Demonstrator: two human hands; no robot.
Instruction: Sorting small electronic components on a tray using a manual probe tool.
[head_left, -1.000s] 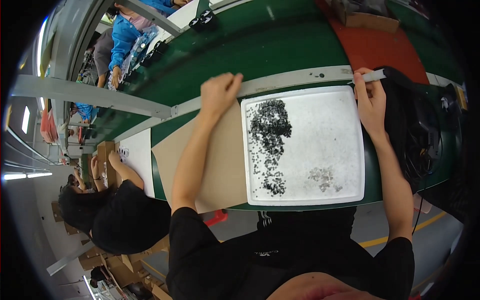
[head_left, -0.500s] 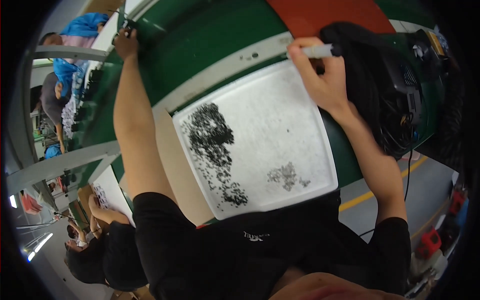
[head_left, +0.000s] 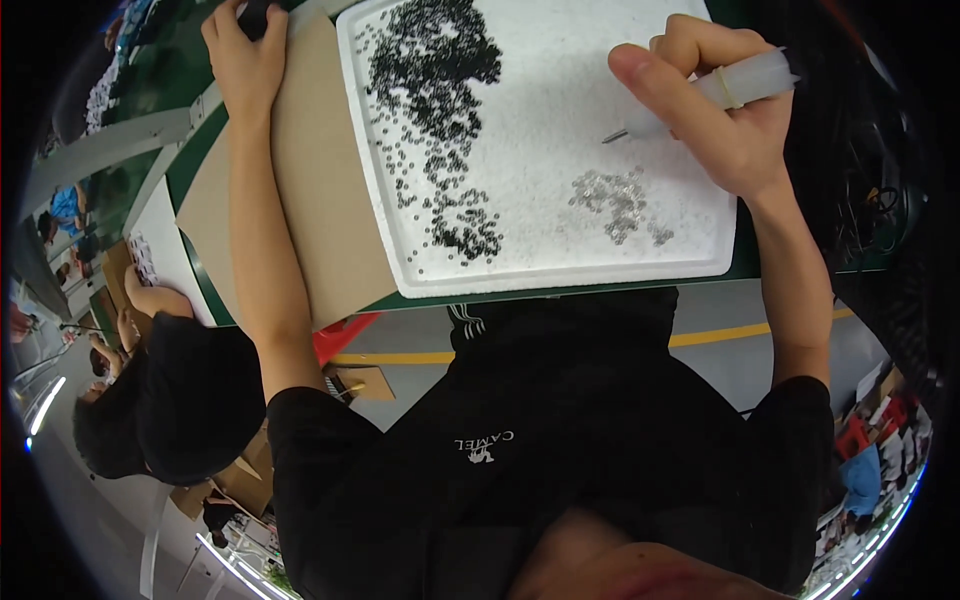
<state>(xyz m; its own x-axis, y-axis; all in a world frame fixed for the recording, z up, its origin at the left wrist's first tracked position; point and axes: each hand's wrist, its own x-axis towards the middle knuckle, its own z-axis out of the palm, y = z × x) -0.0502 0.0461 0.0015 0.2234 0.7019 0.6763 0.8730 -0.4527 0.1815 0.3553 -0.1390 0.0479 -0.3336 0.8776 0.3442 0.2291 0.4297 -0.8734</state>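
In the upper right of the frame, the right hand (head_left: 735,130) is curled round a translucent needle-tipped pen tool (head_left: 757,78), its thumb extended along the barrel. The tool slants down to the left, its thin metal needle (head_left: 615,136) over a bare part of the white tray (head_left: 535,215) at upper centre; whether it touches the surface, I cannot tell. Tiny black rings (head_left: 430,60) are heaped along the tray's left side, more thinly scattered toward its edge, and a small patch of clear rings (head_left: 615,205) lies at its lower right, just below the needle. At the upper left, the left hand (head_left: 245,75) has its fingers bent around a black object (head_left: 257,18), too partly hidden to identify. Brown cardboard (head_left: 315,190) lies between the left forearm and the tray, on the green tabletop (head_left: 748,250).
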